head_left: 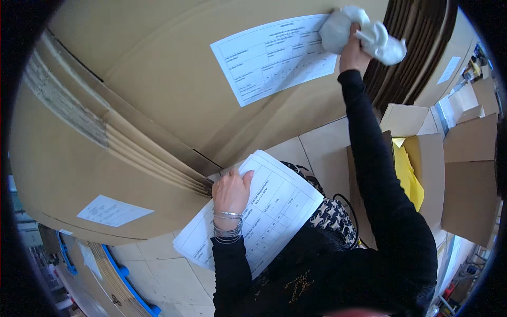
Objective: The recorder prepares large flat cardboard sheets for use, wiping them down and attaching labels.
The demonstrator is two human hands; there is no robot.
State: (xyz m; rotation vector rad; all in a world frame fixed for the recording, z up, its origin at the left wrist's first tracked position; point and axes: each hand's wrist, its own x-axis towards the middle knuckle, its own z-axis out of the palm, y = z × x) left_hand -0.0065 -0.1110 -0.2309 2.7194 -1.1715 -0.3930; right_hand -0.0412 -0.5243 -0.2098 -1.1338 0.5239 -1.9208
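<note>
My left hand (231, 193) holds a stack of printed white paper sheets (277, 211) by its upper left edge, thumb on top and fingers curled over. Silvery bracelets circle that wrist. My right arm is stretched up and away, and the right hand (355, 55) grips a crumpled white cloth (336, 33). This cloth covers the right end of a printed sheet (274, 61), which lies flat against the big brown cardboard (174, 79). Part of the right hand's fingers is hidden by the cloth.
Folded cardboard stacks stand at the left (132, 145) and far right (409, 53). A smaller printed sheet (116, 211) is on the left stack. Right of me, an open carton (433, 174) holds something yellow (405, 171). Pale floor tiles (158, 274) run below.
</note>
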